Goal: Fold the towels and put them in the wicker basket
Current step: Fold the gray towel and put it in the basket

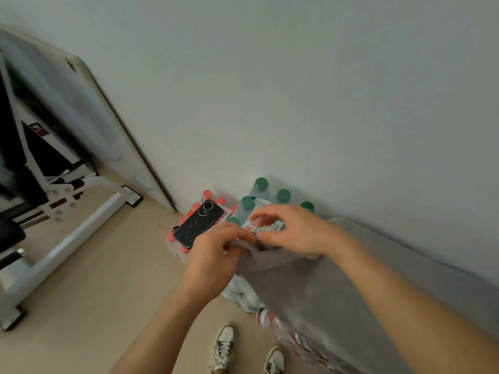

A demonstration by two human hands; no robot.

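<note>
Two bare forearms reach in from the near edge, head view. Left hand (213,255) and right hand (294,230) meet at the far left end of a grey towel (310,292). Left fingers (232,234) are curled and pinch the towel's edge. Right fingers (260,236) are arched, and thumb and fingertips appear closed on the same edge just beside them. The towel runs from the hands toward the near right along the wall (297,90), draped over a support it hides. No wicker basket is in view.

Handling (judged): the cloth is soft, limp and light, with a matte, slightly napped surface. It sags between held points and will not keep a crease unaided. It is neither slippery nor fragile. Hold is best taken at corners or along the hem, hands well apart, so that the edge hangs straight for the fold. The present close pinch suits finding a corner.

Surroundings: just beyond the hands stand shrink-wrapped bottles with green caps (260,183), clear plastic and cylindrical. A printed label (266,226) shows between the fingers. To their left is a pack with red caps (206,194), and a black, glossy phone (198,224) lies flat on it. The floor (94,292) is smooth and beige. A white metal frame (81,211) of square tube stands at far left. Two laced shoes (225,344) show at the near edge.
</note>
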